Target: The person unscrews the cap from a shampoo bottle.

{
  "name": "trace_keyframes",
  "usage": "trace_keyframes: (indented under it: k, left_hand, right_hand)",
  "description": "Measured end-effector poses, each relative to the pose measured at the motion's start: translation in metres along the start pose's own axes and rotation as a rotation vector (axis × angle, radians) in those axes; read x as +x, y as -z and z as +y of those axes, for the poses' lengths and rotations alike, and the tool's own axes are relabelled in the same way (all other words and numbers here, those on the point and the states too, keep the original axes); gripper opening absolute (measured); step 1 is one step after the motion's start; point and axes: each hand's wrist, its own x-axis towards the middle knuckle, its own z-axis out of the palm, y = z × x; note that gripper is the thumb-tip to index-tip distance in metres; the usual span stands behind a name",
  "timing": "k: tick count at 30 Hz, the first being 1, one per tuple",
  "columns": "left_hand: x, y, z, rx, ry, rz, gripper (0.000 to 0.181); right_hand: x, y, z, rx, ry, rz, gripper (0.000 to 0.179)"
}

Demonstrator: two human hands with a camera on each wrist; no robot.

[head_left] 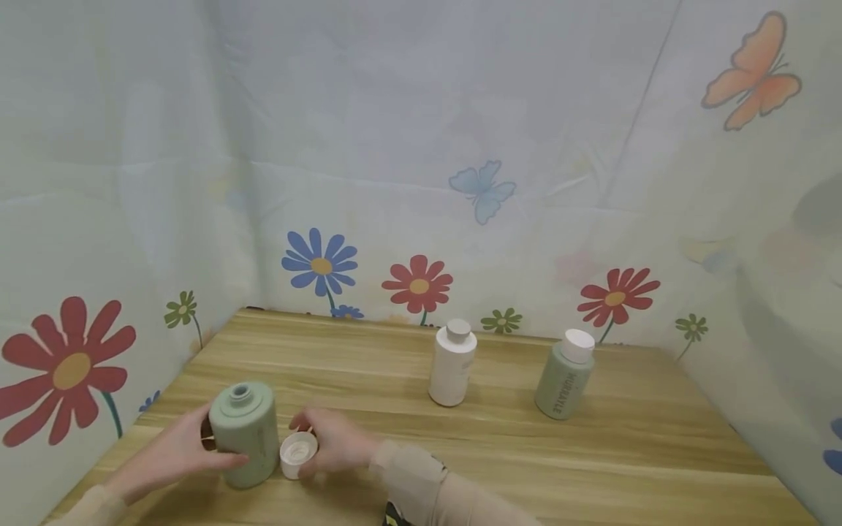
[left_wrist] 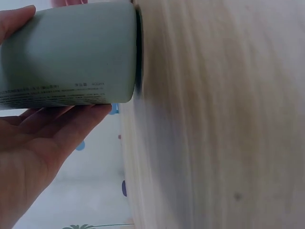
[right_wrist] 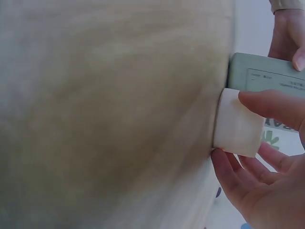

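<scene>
Pale green bottle [head_left: 255, 442] at the near left of the wooden table [head_left: 368, 372], standing upright, uncapped. Left hand [head_left: 187, 451] holds it from the left, thumb across the near side, fingers along the body in the left wrist view.

Right hand [head_left: 338, 440] holds the white cap [head_left: 298, 454] low at the table, thumb on one side and fingertips on the other; spread no wider than the cap itself.

Key relation: the bottle's open neck [head_left: 241, 394] lies left of the right hand and well above cap level. The cap sits just beside the bottle's right flank; whether the two touch cannot be told. Right hand is the one at the cap; left hand is nearer the neck.

Orientation: bottle's long axis vertical, neck pointing up. Cap squat, without a marked long axis; its round axis also stands about vertical, parallel to the bottle's. In the head view its hollow faces up, the same way as the neck, so by judgement it would need turning over to fit there.

Farther back, well apart from both hands: white bottle [head_left: 452, 371] with a grey cap [head_left: 458, 331]; to its right, lettered green bottle [head_left: 562, 383] with a white lid [head_left: 579, 345]. Both upright.
</scene>
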Motion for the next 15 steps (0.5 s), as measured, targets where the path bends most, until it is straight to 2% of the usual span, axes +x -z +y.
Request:
trace_keyframes:
  k: [5, 10, 12, 15]
  left_hand:
    - [-0.004, 0.000, -0.005, 0.011, 0.013, -0.001, 0.078]
    - [-0.005, 0.001, -0.009, -0.006, -0.005, -0.008, 0.079]
    - [-0.006, 0.000, -0.011, -0.032, -0.022, -0.022, 0.078]
    - [-0.008, -0.001, -0.015, -0.075, -0.034, -0.029, 0.081]
  right_hand:
    - [0.001, -0.004, -0.001, -0.022, -0.017, 0.003, 0.058]
    - [0.001, -0.003, 0.000, -0.012, -0.023, 0.003, 0.060]
    - [0.000, -0.003, 0.002, 0.006, -0.012, -0.005, 0.062]
    - [-0.003, 0.000, 0.005, 0.094, -0.014, -0.030, 0.066]
